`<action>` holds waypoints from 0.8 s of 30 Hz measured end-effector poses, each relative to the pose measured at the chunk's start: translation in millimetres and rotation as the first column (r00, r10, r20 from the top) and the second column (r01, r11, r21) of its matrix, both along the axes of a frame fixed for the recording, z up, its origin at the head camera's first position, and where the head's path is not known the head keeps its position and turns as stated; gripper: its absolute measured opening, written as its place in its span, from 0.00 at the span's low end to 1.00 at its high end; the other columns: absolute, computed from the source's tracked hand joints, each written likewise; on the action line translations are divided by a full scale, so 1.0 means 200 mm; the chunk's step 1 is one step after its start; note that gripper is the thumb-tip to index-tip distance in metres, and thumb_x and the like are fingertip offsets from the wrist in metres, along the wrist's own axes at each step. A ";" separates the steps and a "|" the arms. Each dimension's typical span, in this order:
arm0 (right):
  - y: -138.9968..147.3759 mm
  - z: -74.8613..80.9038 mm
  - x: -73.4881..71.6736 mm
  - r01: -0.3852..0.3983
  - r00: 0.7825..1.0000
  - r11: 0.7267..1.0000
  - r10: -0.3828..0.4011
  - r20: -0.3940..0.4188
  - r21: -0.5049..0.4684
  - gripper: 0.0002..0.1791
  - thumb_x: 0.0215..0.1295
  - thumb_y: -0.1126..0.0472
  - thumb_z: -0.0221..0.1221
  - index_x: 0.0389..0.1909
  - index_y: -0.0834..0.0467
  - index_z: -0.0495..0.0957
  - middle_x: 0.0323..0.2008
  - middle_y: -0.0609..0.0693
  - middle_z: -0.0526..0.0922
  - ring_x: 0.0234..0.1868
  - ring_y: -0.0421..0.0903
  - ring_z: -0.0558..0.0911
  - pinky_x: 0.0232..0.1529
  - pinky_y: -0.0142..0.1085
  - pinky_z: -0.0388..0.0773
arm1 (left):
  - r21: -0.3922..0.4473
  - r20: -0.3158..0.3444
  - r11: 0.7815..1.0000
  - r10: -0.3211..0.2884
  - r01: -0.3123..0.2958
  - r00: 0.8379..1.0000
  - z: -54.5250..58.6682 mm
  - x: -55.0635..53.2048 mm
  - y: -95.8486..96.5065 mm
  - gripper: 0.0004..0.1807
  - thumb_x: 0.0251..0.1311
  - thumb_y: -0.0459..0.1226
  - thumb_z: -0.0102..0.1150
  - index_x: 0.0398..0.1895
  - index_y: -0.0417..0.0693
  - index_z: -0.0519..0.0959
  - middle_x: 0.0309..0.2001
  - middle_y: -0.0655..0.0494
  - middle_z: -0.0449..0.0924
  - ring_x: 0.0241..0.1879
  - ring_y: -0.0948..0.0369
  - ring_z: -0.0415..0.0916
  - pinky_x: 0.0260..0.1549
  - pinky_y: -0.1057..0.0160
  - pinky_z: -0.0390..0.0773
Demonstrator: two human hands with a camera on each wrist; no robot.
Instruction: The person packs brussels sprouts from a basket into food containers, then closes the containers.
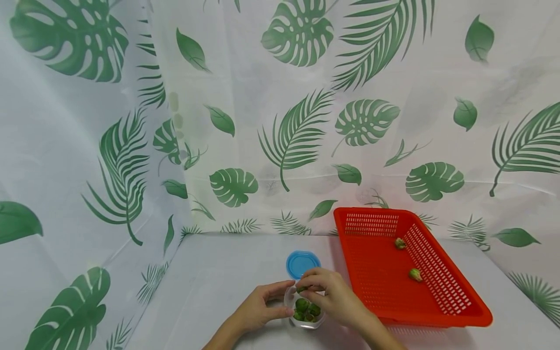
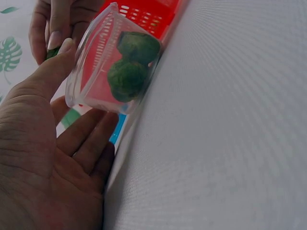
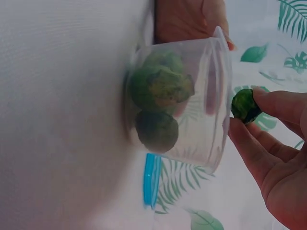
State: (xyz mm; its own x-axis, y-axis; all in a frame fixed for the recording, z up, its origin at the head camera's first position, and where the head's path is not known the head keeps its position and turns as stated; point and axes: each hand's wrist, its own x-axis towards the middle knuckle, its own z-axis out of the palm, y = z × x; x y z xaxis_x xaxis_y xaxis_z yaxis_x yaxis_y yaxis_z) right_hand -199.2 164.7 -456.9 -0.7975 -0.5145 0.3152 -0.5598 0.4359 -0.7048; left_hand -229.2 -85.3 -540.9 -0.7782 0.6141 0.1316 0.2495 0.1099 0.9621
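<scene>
A clear plastic container [image 1: 309, 325] stands on the table with several Brussels sprouts [image 1: 302, 305] at its bottom. My left hand [image 1: 257, 307] holds it from the left, thumb near the rim and fingers around the far side. Above the opening, my right hand [image 1: 331, 294] pinches another Brussels sprout [image 3: 245, 105] between thumb and fingertips. That sprout is just outside the rim in the right wrist view. Behind the container lies a round blue lid [image 1: 303, 265], flat on the table.
To the right is a red perforated plastic basket [image 1: 372, 267], its near left side close to my right forearm. Two more sprouts [image 1: 415, 274] lie inside it along the right wall. A leaf-printed sheet [image 1: 271, 146] hangs behind the white table surface [image 1: 218, 262].
</scene>
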 end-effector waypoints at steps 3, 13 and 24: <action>0.00 0.00 0.00 0.024 1.000 1.000 -0.024 0.012 0.018 0.08 0.69 0.62 0.68 0.47 0.52 0.89 0.47 0.45 0.85 0.46 0.43 0.86 0.48 0.35 0.87 | -0.002 0.007 1.000 -0.001 0.001 1.000 0.00 0.00 0.00 0.31 0.69 0.43 0.68 0.74 0.64 0.72 0.70 0.61 0.77 0.66 0.60 0.79 0.65 0.65 0.75; -0.01 -0.02 0.00 0.028 0.999 0.996 -0.030 0.028 0.079 0.10 0.69 0.62 0.68 0.48 0.49 0.90 0.45 0.41 0.85 0.46 0.40 0.83 0.46 0.28 0.84 | -0.006 -0.006 1.000 -0.005 0.005 1.000 0.00 0.00 0.00 0.32 0.69 0.43 0.68 0.75 0.59 0.72 0.70 0.62 0.77 0.66 0.60 0.79 0.66 0.64 0.75; -0.01 -0.04 -0.01 0.013 0.999 0.998 -0.016 0.039 0.069 0.09 0.67 0.65 0.68 0.46 0.54 0.90 0.44 0.44 0.87 0.45 0.41 0.85 0.45 0.26 0.83 | 0.003 -0.004 1.000 -0.013 0.013 1.000 0.00 0.00 0.00 0.34 0.69 0.43 0.68 0.76 0.53 0.70 0.70 0.61 0.77 0.66 0.60 0.79 0.66 0.65 0.75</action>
